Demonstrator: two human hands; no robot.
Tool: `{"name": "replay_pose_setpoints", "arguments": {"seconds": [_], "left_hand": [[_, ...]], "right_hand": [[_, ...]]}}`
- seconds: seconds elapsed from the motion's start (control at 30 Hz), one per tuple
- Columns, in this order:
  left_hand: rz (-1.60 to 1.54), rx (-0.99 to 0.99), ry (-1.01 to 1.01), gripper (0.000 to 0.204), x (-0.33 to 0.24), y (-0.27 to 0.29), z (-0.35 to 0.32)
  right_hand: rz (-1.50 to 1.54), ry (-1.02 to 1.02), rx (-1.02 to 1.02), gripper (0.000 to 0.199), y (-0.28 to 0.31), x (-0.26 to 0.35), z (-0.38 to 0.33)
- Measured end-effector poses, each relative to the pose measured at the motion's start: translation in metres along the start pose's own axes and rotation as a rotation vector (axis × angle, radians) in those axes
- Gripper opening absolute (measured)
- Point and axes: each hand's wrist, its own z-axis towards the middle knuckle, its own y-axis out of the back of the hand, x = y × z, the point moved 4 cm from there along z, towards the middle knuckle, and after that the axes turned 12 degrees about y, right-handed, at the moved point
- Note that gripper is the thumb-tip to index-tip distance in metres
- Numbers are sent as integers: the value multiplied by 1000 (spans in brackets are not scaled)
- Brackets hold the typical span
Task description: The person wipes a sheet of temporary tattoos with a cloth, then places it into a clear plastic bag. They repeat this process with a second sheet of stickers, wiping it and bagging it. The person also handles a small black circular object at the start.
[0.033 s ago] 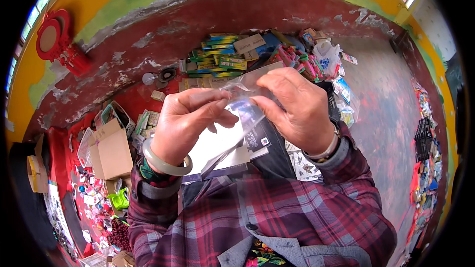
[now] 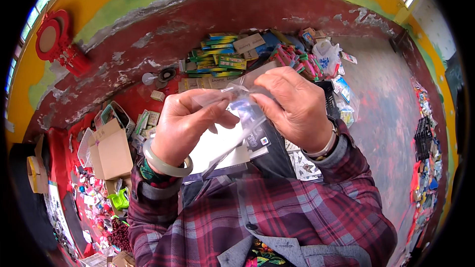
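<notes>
Between my two hands hangs a clear plastic bag [image 2: 247,111], thin and glossy, its lower part slanting down in front of my lap. My left hand [image 2: 184,123], with a pale bangle at its wrist, pinches the bag's upper edge between thumb and fingers. Opposite it, my right hand [image 2: 301,111] grips the other side of that edge, fingertips close to the left ones. What the bag holds, if anything, I cannot make out. Below, a white sheet [image 2: 210,148] and dark printed packs [image 2: 262,143] lie on my lap.
Yellow-and-green boxes [image 2: 222,57] and pink items [image 2: 297,59] are heaped by the wall ahead. At left stand an open cardboard box [image 2: 111,151] and a white basket [image 2: 85,149], near small colourful pieces [image 2: 94,198]. A black crate [image 2: 423,138] sits far right.
The bag's upper edge has shifted, and a clear flap now spreads over my left fingertips. Both hands stay nearly in place, the right one slightly left of before.
</notes>
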Motion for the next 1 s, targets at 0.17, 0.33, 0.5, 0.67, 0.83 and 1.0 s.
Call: {"name": "replay_pose_setpoints", "arguments": {"seconds": [0.17,0.33,0.5,0.67,0.83,1.0], "left_hand": [[44,41,-30,20,1,-6,-1],[110,49,-30,19,6,-8,-4],[192,-28,-110,20,4,-2,-3],[-129,34,-85,20,6,13,-2],[-140,132,-144,22,10,19,2],[-48,21,-211,42,18,32,2]], "right_hand": [[40,29,-5,16,-3,-5,-3],[-162,102,77,17,4,-16,-1],[-237,197,-51,20,19,-30,6],[786,-597,-135,46,20,-68,-27],[1429,-832,115,51,-14,-58,-55],[1226,-852,203,21,-7,-48,-41]]}}
